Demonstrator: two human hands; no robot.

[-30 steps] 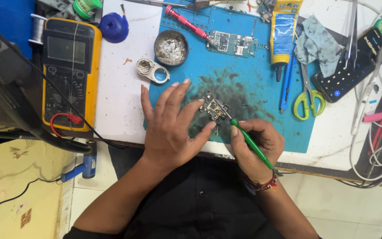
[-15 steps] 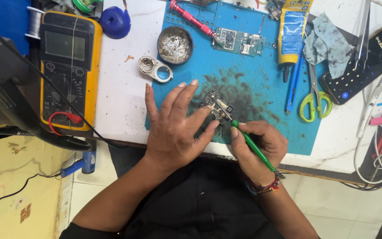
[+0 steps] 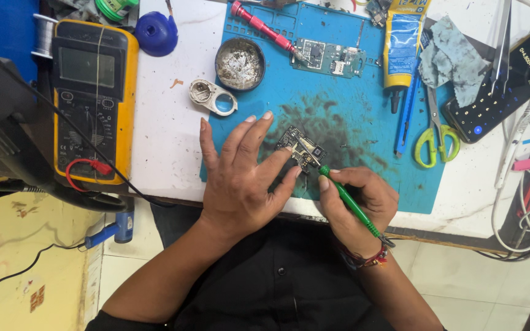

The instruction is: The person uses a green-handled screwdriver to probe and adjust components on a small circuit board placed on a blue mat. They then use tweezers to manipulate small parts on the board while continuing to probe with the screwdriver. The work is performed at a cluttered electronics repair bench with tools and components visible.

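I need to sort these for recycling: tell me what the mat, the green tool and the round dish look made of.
Mat: blue, matte, likely silicone; moulded slots along its top edge, dark smudges. Green tool: glossy plastic handle, thin metal tip, held in the right hand. Round dish: dull grey metal, probably tin, holding silvery scraps.

Small board (image 3: 302, 149) partly under left hand (image 3: 240, 184)

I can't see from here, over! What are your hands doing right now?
Left hand pinning small circuit board on blue mat. Right hand holding green-handled tool, tip on board. Nothing in the way.
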